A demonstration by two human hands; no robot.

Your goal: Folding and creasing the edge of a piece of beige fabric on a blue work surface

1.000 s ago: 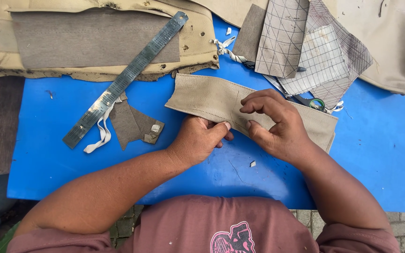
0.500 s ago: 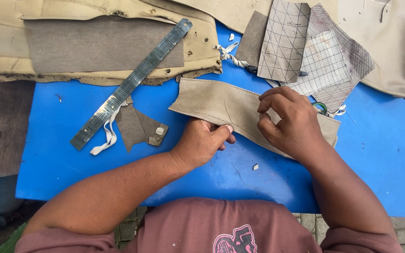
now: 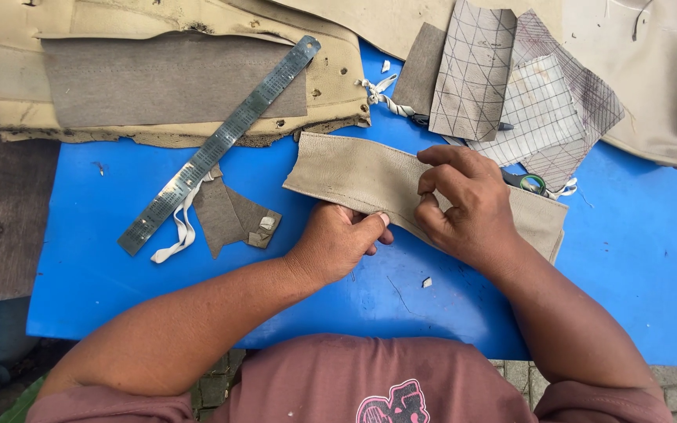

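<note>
A long beige strip of leather-like material [image 3: 354, 174] lies slanted across the blue table [image 3: 636, 258]. My left hand [image 3: 338, 241] pinches the strip's near edge between thumb and fingers. My right hand [image 3: 464, 205] rests on top of the strip, its fingers curled and pressing down on the middle part. The right end of the strip [image 3: 538, 223] sticks out past my right hand.
A steel ruler [image 3: 217, 149] lies diagonally at the left, over grey scraps [image 3: 233, 215] and a white cord [image 3: 178, 235]. A big tan and grey sheet [image 3: 158, 74] fills the far left. Gridded pattern pieces [image 3: 511, 86] and scissors with green handles [image 3: 528, 182] lie at the far right.
My right hand has slid a little along the strip and its fingers have curled tighter. The left hand keeps its pinch on the near edge.
</note>
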